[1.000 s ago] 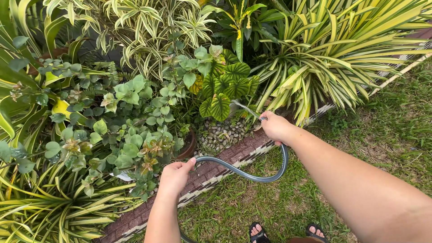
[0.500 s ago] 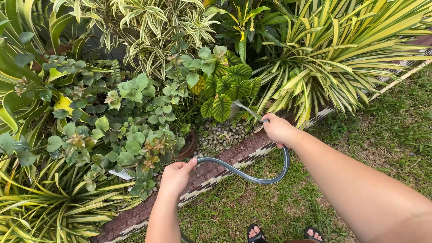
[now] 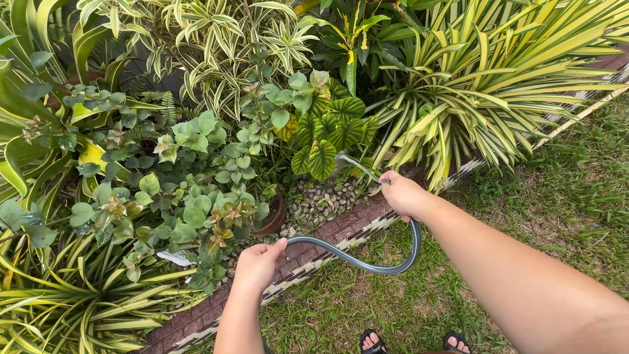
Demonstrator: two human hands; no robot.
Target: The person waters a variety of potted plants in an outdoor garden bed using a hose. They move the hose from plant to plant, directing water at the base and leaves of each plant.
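Right hand (image 3: 401, 195) is clamped around the nozzle end of the grey garden hose (image 3: 367, 265) at centre frame, water spraying toward the round-leaved plant (image 3: 324, 134) over the pebbles (image 3: 321, 198). Left hand (image 3: 257, 267), lower centre, is closed on the hose further back. The hose loops over the brick edging (image 3: 327, 233) and grass (image 3: 557, 196). Sandalled feet (image 3: 413, 342) show at the bottom edge.

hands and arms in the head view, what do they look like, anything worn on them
Both are bare: the left hand and right hand have no gloves, and no rings, watch or bracelet show. Both forearms are uncovered to the frame edge, with no sleeves in sight. The nails look short and unpainted.
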